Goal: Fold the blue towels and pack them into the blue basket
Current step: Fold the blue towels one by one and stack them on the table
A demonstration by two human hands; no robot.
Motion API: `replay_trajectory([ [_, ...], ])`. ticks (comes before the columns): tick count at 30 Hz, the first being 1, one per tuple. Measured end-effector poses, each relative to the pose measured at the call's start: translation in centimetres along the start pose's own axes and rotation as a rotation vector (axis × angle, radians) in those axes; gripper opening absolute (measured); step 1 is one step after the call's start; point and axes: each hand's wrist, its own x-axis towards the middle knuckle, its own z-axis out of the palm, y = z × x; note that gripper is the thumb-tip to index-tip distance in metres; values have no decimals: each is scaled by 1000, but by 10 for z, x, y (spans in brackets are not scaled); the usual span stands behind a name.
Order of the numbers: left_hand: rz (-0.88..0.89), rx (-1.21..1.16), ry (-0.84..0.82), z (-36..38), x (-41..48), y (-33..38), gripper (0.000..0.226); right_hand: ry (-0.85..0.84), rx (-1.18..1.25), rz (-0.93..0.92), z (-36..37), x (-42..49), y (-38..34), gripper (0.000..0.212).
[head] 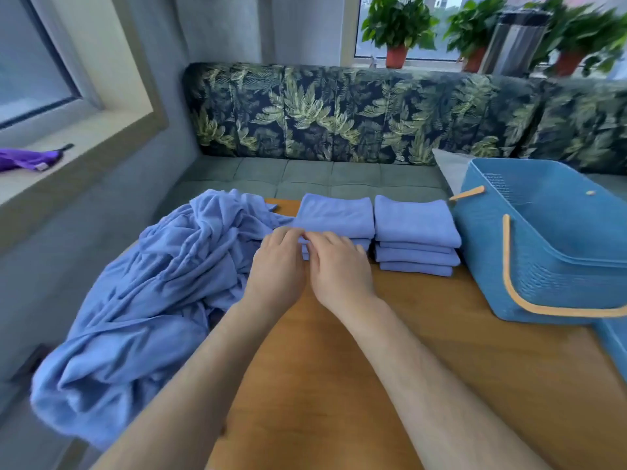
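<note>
Two stacks of folded blue towels stand at the far side of the wooden table: a left stack (336, 215) and a right stack (415, 228) of several towels. My left hand (276, 266) and my right hand (337, 266) meet at the near edge of the left stack, fingers curled onto its front edge. A heap of unfolded blue towels (146, 300) spills over the table's left edge. The blue basket (549, 266) with tan handles sits at the right; what shows of its inside holds no towels.
The wooden table (390, 368) runs toward me between my forearms. Behind it is a grey bench with leaf-print cushions (339, 113). A purple object (27, 159) lies on the left window sill. Potted plants (397, 28) stand on the far sill.
</note>
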Motion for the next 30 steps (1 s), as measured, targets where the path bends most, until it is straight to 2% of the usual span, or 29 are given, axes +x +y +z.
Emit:
replay_trajectory([
  [4, -33, 170, 117, -39, -20, -49, 47, -69, 84, -66, 20, 4, -52, 37],
  [8, -249, 396, 184, -73, -34, -94, 39, -151, 166, -102, 39, 0, -87, 34],
  [11, -342, 457, 82, -88, -34, -115, 41, -204, 158, -123, 49, -4, -101, 34],
  [14, -347, 561, -30, -91, -30, -120, 21, -265, 222, -97, 58, -5, -107, 33],
  [17, -328, 396, 18, -90, -34, -111, 12, -313, 420, 56, 57, 0, -108, 32],
  [20, -309, 95, -37, -87, -51, -85, 26, -262, 644, 308, 53, 7, -105, 40],
  [22, -276, -49, -101, -85, -67, -65, 12, -257, 833, 500, 51, 12, -102, 52],
  [24, -297, -197, -212, -87, -79, -48, 7, -253, 958, 641, 56, 14, -94, 38],
  [26, -377, -335, -308, -90, -85, -37, 12, -252, 973, 713, 56, 8, -85, 17],
  [28, -438, -327, -267, -91, -84, -35, 18, -279, 968, 704, 54, -1, -72, 20],
  [30, -460, -212, -192, -87, -81, -39, 19, -270, 999, 665, 46, -12, -62, 21],
])
